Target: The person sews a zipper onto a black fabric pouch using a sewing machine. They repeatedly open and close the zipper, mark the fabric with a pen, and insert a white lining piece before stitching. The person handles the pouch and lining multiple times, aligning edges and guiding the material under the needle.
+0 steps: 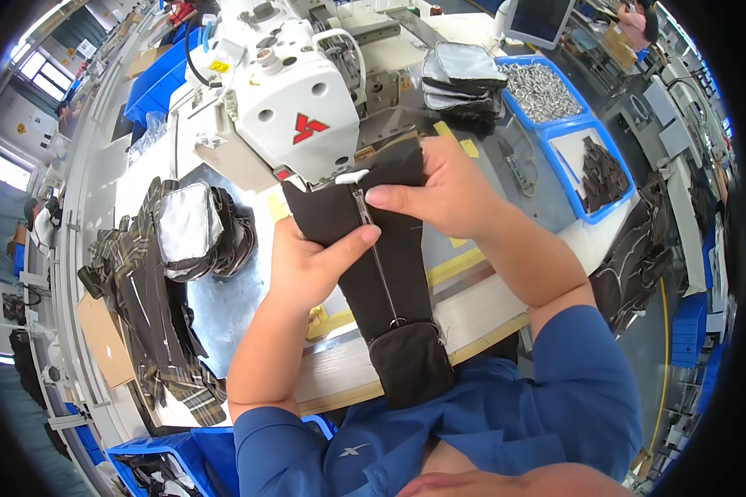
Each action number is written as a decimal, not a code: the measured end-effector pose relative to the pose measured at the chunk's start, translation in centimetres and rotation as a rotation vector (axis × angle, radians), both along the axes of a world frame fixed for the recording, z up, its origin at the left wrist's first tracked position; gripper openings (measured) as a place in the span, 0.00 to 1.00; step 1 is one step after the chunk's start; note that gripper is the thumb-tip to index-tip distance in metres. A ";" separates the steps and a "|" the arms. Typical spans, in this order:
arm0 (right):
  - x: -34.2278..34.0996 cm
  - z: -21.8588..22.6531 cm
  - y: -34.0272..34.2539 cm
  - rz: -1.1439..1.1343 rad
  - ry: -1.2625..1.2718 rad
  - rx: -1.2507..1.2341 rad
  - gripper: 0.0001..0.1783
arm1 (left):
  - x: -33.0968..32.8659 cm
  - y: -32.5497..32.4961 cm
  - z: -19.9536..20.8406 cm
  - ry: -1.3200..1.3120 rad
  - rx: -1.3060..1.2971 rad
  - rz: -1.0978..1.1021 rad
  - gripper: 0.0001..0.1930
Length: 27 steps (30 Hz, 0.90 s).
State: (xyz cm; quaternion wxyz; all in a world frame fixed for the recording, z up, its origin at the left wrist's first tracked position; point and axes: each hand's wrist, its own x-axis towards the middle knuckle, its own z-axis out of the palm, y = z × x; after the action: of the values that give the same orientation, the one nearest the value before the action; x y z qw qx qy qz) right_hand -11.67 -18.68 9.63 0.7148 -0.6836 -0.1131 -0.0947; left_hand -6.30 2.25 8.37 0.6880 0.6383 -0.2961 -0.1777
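Pinch grip, two-handed, head view: left hand (311,263) and right hand (443,195) each clasp one black zippered fabric panel (399,277) between thumb on top and fingers beneath, its upper end just before a white industrial sewing machine (294,95), its lower end meeting a rounded black pouch (410,363) by the lap. Alongside: silver-faced stack (191,225), left; metal snips (518,170), right.

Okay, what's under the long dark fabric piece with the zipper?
Flanking the dark fabric piece are yellow tape and the whitish table edge. Fingers of your bare left hand and right hand reach behind it, mostly hidden; everything directly beneath is covered.
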 end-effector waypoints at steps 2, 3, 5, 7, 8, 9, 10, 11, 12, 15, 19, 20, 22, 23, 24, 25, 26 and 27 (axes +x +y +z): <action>0.0 -0.3 0.1 -0.008 -0.009 0.023 0.13 | 0.0 0.2 -0.2 0.044 0.009 -0.047 0.16; 0.0 -0.2 0.1 -0.008 0.019 0.062 0.12 | 0.2 0.5 -0.4 0.069 0.045 -0.064 0.19; -0.3 -0.3 0.1 -0.021 0.057 0.036 0.11 | 0.2 0.2 -0.3 0.060 0.018 -0.058 0.17; -0.8 -0.4 0.3 -0.036 0.070 -0.081 0.11 | -0.1 0.0 0.3 0.033 -0.040 -0.014 0.17; -0.9 0.0 0.1 -0.001 -0.007 -0.204 0.14 | -0.2 0.1 0.2 0.017 -0.068 0.011 0.18; -1.3 0.7 -0.3 0.033 -0.084 -0.326 0.16 | 0.0 0.5 -0.5 -0.030 -0.029 0.035 0.17; -1.4 1.0 -0.6 0.068 -0.166 -0.445 0.19 | -0.1 0.9 -0.5 -0.089 0.002 0.019 0.16; -1.2 0.8 -0.8 0.061 -0.297 -0.497 0.24 | -0.1 1.1 -0.5 -0.147 0.034 0.002 0.15; -1.3 0.9 -0.8 0.100 -0.267 -0.355 0.23 | -0.2 1.2 -0.4 -0.205 0.066 -0.018 0.14; -2.4 2.7 -0.5 0.169 -0.086 -0.100 0.26 | -0.8 1.2 -0.3 -0.433 0.140 -0.007 0.13; -3.6 3.8 -1.4 0.162 0.048 -0.299 0.33 | -0.8 1.2 -1.1 -0.762 0.151 -0.068 0.16; -3.7 3.8 -1.6 0.160 0.065 -0.373 0.35 | -0.8 1.3 -1.1 -0.863 0.204 -0.077 0.16; -3.7 4.4 -1.6 0.124 0.291 -0.329 0.34 | -1.3 0.9 -1.4 -0.882 0.181 -0.009 0.18; -3.7 4.3 -1.6 0.116 0.360 -0.310 0.35 | -1.8 0.7 -1.5 -0.792 0.167 0.018 0.17; -3.7 4.2 -1.5 0.106 0.431 -0.290 0.35 | -2.2 0.7 -1.5 -0.845 0.198 0.040 0.17; -3.5 4.0 -1.4 0.100 0.434 -0.301 0.36 | -2.4 0.7 -1.4 -0.905 0.232 0.069 0.17; -3.5 4.0 -1.2 0.083 0.448 -0.325 0.38 | -2.7 0.7 -1.4 -0.962 0.265 0.098 0.17; -3.5 4.0 -1.1 0.067 0.464 -0.349 0.40 | -2.7 1.1 -1.5 -0.965 0.285 0.113 0.18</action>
State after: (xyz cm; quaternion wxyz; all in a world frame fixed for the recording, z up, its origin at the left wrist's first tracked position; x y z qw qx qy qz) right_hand -15.18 -19.74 13.62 0.5960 -0.7954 0.0163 0.1086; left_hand -9.05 3.34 6.85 0.3873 0.7504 -0.5181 0.1360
